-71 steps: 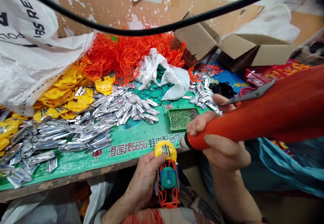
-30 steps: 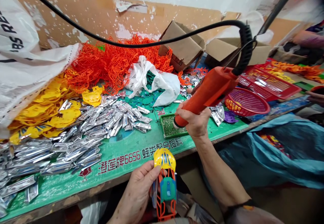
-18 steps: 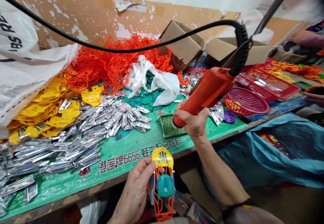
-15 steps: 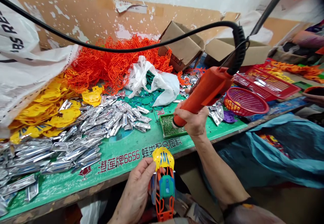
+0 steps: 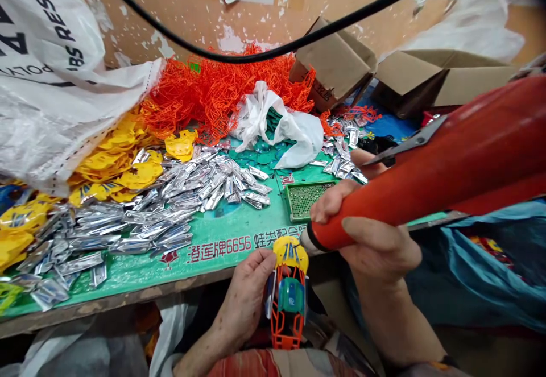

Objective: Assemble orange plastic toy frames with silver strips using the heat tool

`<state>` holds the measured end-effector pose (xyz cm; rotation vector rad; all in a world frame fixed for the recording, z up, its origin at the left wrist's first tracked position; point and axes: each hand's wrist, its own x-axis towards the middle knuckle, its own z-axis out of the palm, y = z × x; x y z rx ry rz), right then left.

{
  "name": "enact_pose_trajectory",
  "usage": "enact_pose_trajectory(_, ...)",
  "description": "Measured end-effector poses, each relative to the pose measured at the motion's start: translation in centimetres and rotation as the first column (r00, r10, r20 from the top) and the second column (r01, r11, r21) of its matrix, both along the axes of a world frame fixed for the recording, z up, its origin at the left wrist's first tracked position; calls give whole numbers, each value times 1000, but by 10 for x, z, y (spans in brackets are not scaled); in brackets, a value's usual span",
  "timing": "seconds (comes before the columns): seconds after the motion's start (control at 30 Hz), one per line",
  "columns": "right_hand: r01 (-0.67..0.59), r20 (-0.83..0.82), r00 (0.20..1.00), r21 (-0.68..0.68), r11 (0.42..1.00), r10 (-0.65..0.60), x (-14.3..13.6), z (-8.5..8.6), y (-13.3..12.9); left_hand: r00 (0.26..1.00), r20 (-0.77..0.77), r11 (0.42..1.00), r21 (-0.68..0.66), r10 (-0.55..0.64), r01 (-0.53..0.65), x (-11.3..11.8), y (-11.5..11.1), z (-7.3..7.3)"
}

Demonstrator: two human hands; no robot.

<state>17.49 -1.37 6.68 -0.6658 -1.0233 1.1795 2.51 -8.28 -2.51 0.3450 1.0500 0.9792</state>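
Observation:
My left hand [image 5: 251, 286] pinches a toy car [image 5: 292, 297] near my lap, in front of the table edge. The car has a yellow nose, an orange cage frame, a teal middle piece and silver sides. My right hand [image 5: 375, 235] is wrapped round a red electric screwdriver [image 5: 409, 178], which slants down to the left. Its tip is at the right edge of the yellow nose; I cannot tell whether it touches. Just beyond the tip, a green tray [image 5: 309, 199] with small screw-like pieces lies on the table.
Piles of silver parts [image 5: 149, 223], yellow parts [image 5: 106, 155] and orange frames [image 5: 222, 87] cover the table's left and back. A white bag [image 5: 298, 129] with teal parts lies among them. Cardboard boxes [image 5: 336, 58] stand behind. A black cable [image 5: 256, 57] hangs across the view.
My right hand has brought the screwdriver down and toward me, from above the green tray to the toy car's nose. My left hand still holds the car. The view has turned slightly left.

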Motion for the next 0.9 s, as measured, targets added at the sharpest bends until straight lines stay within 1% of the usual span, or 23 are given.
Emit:
enact_pose_trajectory(0.07,-44,7,999,-25,999,44,-5,-3,-5,1000,0,1000,15,-11,11,-1,-1,-2)
enact_pose_trajectory(0.2,-80,14,997,-38,996,81,-10,-11,-6,1000,-1,999,32,-21,21,-2,-2,-4)
enact_pose_trajectory(0.4,-70,103,992,-51,996,75,-10,-20,-6,1000,-1,1000,11,-18,18,-2,-1,-3)
enact_pose_trajectory(0.7,-69,155,985,-88,994,82,-13,-24,-7,1000,-18,1000,1,-19,19,-2,0,-1)
enact_pose_trajectory(0.8,-83,168,981,-99,992,99,-14,-24,-8,999,-29,1000,13,-21,21,-2,-1,-5)
enact_pose_trajectory(0.9,-86,174,980,-88,992,100,-15,-23,-9,999,-47,998,54,-15,18,-2,-4,-10)
